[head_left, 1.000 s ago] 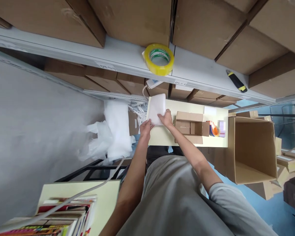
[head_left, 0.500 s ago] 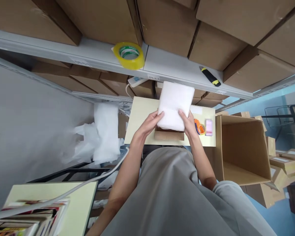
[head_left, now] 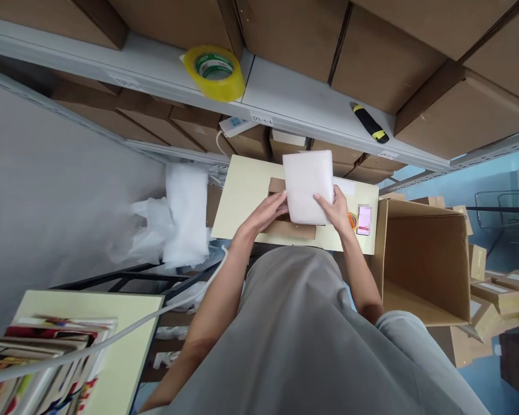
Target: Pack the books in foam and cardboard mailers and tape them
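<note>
A white packet wrapped in foam sheet (head_left: 309,184) is held up over the table, tilted. My right hand (head_left: 335,208) grips its lower right side, thumb on the front face and fingers at the edge. At the lower left edge, my left hand (head_left: 270,212) holds the packet's side, its fingertips partly hidden. Beneath the packet sits an open small cardboard box (head_left: 292,229), its inside mostly covered from sight. An orange tape dispenser (head_left: 352,221) lies partly behind my right wrist, beside a phone (head_left: 364,219) with a lit screen.
The pale table (head_left: 240,190) stands below a grey shelf (head_left: 285,95) bearing cartons, a yellow tape roll (head_left: 214,74) and a utility knife (head_left: 369,123). A large open carton (head_left: 426,259) stands to the right. White foam sheeting (head_left: 185,213) hangs left; a white cable (head_left: 155,314) crosses lower left.
The packet has turned more upright and its left side has come away from over the small box. My left thumb has slid from its face to its edge. The view has shifted slightly.
</note>
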A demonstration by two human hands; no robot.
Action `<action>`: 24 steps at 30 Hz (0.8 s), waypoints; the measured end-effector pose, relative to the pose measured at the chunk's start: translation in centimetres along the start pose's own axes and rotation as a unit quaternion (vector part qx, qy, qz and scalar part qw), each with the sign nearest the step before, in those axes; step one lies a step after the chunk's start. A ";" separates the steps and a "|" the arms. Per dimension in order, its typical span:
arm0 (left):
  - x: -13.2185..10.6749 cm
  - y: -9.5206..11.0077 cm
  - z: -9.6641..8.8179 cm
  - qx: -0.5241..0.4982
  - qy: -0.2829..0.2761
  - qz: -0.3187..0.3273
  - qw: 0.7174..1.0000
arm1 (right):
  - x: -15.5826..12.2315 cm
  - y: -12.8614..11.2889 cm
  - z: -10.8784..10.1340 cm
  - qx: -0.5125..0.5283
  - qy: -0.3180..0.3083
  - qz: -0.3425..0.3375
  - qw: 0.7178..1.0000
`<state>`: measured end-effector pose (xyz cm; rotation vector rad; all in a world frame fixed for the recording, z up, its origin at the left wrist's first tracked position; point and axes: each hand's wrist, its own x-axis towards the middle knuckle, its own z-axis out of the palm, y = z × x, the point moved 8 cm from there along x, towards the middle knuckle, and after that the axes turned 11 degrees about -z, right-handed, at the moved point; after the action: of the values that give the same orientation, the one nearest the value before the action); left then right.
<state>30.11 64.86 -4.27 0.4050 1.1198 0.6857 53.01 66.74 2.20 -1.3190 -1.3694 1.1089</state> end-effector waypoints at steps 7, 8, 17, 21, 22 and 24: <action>0.6 2.6 -4.6 -0.044 0.079 0.078 0.993 | 2.6 -1.9 2.6 -0.178 -0.187 -0.067 0.964; 1.0 2.4 -4.9 -0.051 0.083 0.076 0.992 | 2.7 -2.0 3.0 -0.198 -0.209 -0.070 0.955; 3.3 -1.9 -7.3 -0.065 0.160 0.014 0.985 | 2.7 -0.1 5.0 -0.315 -0.327 -0.077 0.888; 3.6 -3.3 -7.8 0.025 0.199 -0.004 0.980 | 2.9 2.5 5.5 -0.341 -0.362 -0.036 0.867; 3.5 -3.5 -8.0 0.046 0.211 -0.005 0.976 | 3.0 3.0 5.6 -0.341 -0.366 -0.029 0.865; 3.4 -3.9 -8.6 0.059 0.233 -0.004 0.971 | 3.1 3.8 5.7 -0.337 -0.371 -0.021 0.865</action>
<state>24.28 63.96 -12.40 0.3493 1.6119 0.7293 48.07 69.90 -2.57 -1.3582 -2.5221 1.2133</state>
